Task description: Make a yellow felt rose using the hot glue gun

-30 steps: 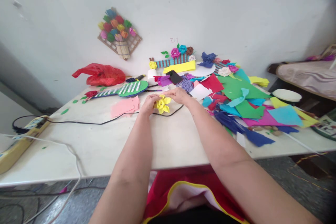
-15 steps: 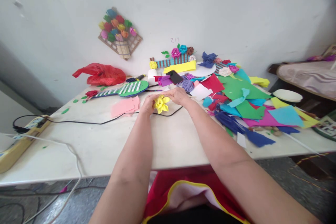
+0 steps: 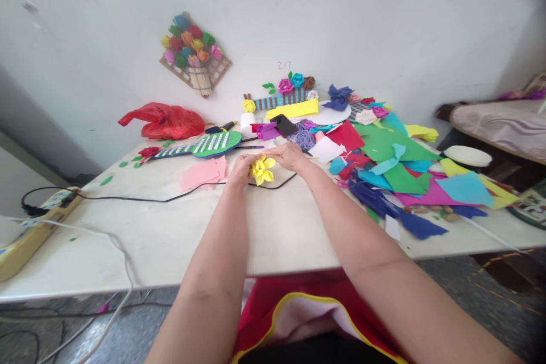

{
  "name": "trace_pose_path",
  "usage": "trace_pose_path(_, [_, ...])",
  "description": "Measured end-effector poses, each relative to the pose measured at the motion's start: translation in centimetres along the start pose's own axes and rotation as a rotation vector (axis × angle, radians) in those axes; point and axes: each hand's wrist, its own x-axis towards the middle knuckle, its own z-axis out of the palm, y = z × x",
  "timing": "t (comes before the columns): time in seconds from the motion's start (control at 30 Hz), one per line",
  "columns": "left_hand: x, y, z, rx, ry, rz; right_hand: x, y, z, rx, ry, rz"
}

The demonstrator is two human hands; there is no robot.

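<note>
Between my hands, above the white table point(image 3: 290, 227), is a yellow paper flower point(image 3: 263, 170) with several pointed petals facing me. My left hand point(image 3: 241, 168) is closed on the flower's left side. From the right, my right hand point(image 3: 290, 154) reaches over the flower's upper edge, its fingers pressed together on it. The fingertips of both hands are partly hidden behind the petals. A thin pale stick point(image 3: 313, 158) shows just beyond my right hand. Pink paper sheets point(image 3: 203, 173) lie left of my left hand, and a black cable point(image 3: 149, 200) passes beneath both hands.
Coloured paper point(image 3: 401, 153) is piled on the right. Behind my hands lie a black phone point(image 3: 284, 124) and purple yarn point(image 3: 302, 137). A green guitar-shaped craft point(image 3: 216, 144) and red plastic bag point(image 3: 166, 120) are back left. A power strip point(image 3: 42, 227) sits at the left edge.
</note>
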Motion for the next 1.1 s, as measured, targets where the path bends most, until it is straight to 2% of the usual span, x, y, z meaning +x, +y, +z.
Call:
trace_pose_path(0.3, [-0.8, 0.8, 0.9, -0.003, 0.073, 0.060, 0.1, 0.0, 0.5, 0.247, 0.025, 0.032])
trace_pose_path(0.47, [-1.2, 1.2, 1.2, 0.079, 0.034, 0.059, 0.3, 0.6, 1.0, 0.454, 0.015, 0.024])
trace_pose_path(0.63, [-1.4, 1.5, 1.4, 0.128, 0.001, 0.062, 0.3, 0.8, 0.9, 0.557, 0.023, 0.018])
trace_pose_path(1.1, [-1.3, 1.4, 1.0, 0.143, -0.040, 0.039, 0.6, 0.5, 1.0, 0.383, 0.075, 0.065])
